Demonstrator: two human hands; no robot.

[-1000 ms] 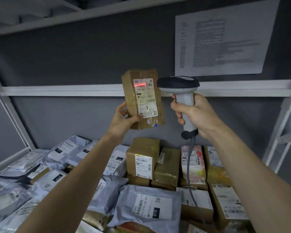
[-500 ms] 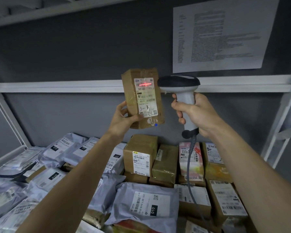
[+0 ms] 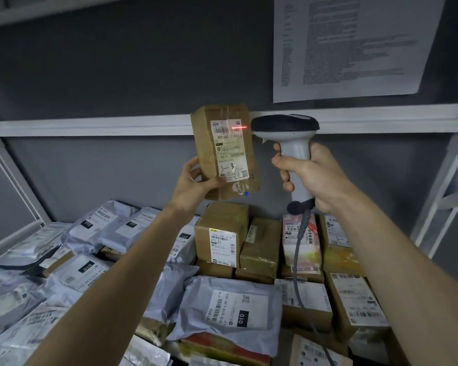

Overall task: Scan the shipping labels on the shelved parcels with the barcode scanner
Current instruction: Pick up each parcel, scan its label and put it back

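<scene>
- Two hands raised: left hand [image 3: 196,184] grips brown parcel [image 3: 224,151] upright.
- Right hand [image 3: 311,175] wraps scanner [image 3: 288,143] handle; red line [image 3: 239,127] on label [image 3: 229,149].

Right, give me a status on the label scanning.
Done: nothing visible proves any parcel is finished. In hand: the left hand holds up a brown parcel; the right hand grips the barcode scanner, its red line across the label's top barcode. Left: many shelved parcels below.
</scene>
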